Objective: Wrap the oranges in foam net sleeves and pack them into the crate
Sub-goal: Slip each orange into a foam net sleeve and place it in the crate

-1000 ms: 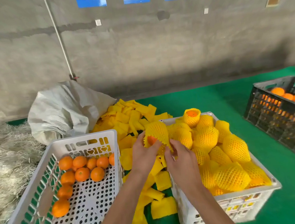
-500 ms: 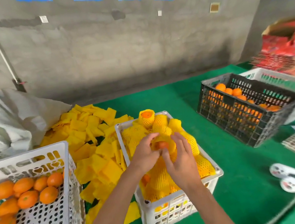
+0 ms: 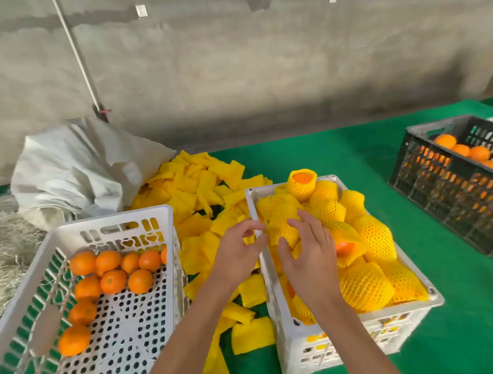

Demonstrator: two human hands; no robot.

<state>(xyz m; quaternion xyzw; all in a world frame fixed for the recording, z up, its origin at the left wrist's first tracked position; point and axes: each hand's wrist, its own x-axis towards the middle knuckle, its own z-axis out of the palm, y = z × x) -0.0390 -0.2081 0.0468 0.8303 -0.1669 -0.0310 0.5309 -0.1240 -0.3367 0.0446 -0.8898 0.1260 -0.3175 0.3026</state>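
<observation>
Hands hover over the packing crate (image 3: 358, 325): your right hand (image 3: 311, 261) is above its left half, fingers spread and loose, holding nothing; your left hand (image 3: 236, 251) is at its left rim, fingers loosely curled, empty. Wrapped oranges (image 3: 364, 285) fill that crate. Loose foam sleeves (image 3: 196, 190) pile left of it, bare oranges (image 3: 112, 281) in the white crate (image 3: 128, 350) farther left, a black crate (image 3: 469, 190) right.

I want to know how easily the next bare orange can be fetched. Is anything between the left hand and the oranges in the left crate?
Only the crate's near wall. The left hand hovers over the loose sleeves, just right of that wall; the bare oranges lie uncovered in the open-topped crate, so reaching over looks unobstructed.
</observation>
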